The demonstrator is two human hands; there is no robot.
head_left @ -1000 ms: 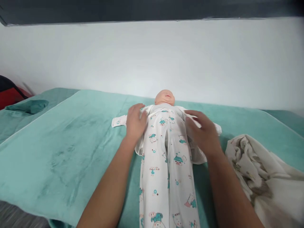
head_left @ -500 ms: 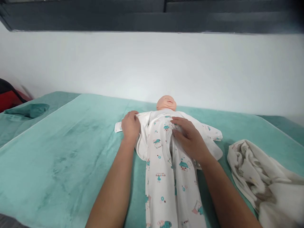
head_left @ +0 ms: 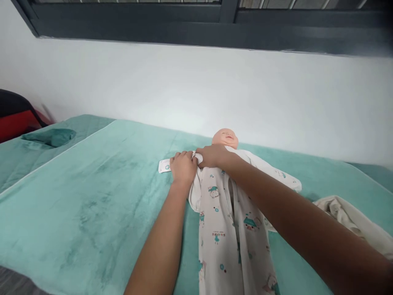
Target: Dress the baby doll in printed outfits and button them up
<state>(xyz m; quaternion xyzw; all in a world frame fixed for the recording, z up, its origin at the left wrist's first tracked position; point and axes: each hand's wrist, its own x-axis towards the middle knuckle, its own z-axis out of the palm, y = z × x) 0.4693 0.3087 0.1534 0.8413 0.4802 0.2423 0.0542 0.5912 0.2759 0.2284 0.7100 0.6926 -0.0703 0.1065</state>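
Note:
A baby doll (head_left: 225, 137) lies on its back, its head toward the wall. It wears a white shirt (head_left: 264, 164), and white printed baby pants (head_left: 216, 221) lie over its front with the legs toward me. My left hand (head_left: 183, 167) is closed around the sleeve at the left, whose cuff pokes out beyond my fingers. Right beside it, my right hand (head_left: 212, 156) pinches white shirt cloth near the doll's shoulder. A small fold of cloth shows between both hands. The doll's arms and legs are hidden.
A teal plush cover (head_left: 92, 196) spreads under everything. At the right lies a crumpled cream cloth (head_left: 353, 217), partly behind my right forearm. A white wall (head_left: 184, 86) rises behind, below a dark window frame (head_left: 129, 20). A black and red item (head_left: 18, 114) sits at the far left.
My right hand has left the pants' upper part and crossed left to the shirt beside my left hand, closing on cloth. My left hand stays at the sleeve. The view has shifted slightly.

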